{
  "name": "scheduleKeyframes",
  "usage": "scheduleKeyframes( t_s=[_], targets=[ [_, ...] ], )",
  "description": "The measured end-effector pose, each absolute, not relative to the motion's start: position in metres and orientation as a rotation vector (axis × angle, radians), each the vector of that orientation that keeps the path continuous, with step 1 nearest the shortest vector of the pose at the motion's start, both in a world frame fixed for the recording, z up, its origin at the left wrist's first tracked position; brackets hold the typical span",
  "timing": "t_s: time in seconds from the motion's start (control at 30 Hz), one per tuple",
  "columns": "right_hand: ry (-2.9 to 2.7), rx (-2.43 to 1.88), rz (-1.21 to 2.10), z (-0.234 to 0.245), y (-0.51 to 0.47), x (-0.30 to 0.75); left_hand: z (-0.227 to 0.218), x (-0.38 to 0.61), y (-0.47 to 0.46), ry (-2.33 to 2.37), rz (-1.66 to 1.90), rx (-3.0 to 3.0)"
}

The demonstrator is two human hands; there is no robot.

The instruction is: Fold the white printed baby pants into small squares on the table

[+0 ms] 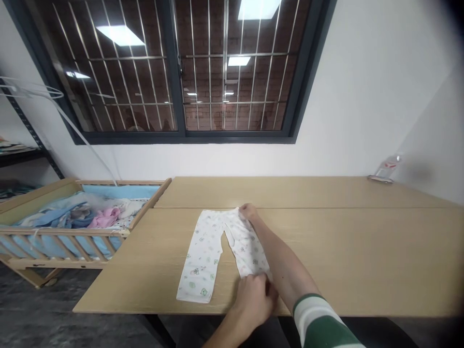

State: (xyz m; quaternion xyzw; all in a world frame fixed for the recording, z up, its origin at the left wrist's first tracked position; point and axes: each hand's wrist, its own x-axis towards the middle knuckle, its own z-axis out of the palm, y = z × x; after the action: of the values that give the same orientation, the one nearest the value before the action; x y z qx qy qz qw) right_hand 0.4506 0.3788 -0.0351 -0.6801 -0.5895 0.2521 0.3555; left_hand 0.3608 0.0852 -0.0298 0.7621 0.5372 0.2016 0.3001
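White baby trousers [203, 256] with a small green print lie flat on the light wooden table [344, 251], their legs pointing towards me. My right hand [248, 211], in a green-and-white striped sleeve, reaches across and pinches the waist edge at the far end. My left hand [252, 302] grips the lower end of the trouser leg on the right, close to the table's near edge. The other leg lies flat, with neither hand on it.
A wooden baby crib [65, 231] holding blue and pink clothes stands left of the table. A clear plastic object [386, 169] lies at the table's far right corner. A dark metal shelf [25, 154] stands at the left wall, below a barred window [177, 67].
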Motion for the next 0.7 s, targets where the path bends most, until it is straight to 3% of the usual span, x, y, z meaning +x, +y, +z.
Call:
scheduleKeyframes(
  t_s=[0.33,0.7],
  targets=[
    [-1.510,-1.602,0.798,0.011,0.388,0.396,-0.028,0.276,0.051,1.409,1.175,1.601],
    [-1.530,-1.541,0.814,-0.005,0.387,0.308,-0.058,0.197,0.025,1.676,1.224,1.391]
  ],
)
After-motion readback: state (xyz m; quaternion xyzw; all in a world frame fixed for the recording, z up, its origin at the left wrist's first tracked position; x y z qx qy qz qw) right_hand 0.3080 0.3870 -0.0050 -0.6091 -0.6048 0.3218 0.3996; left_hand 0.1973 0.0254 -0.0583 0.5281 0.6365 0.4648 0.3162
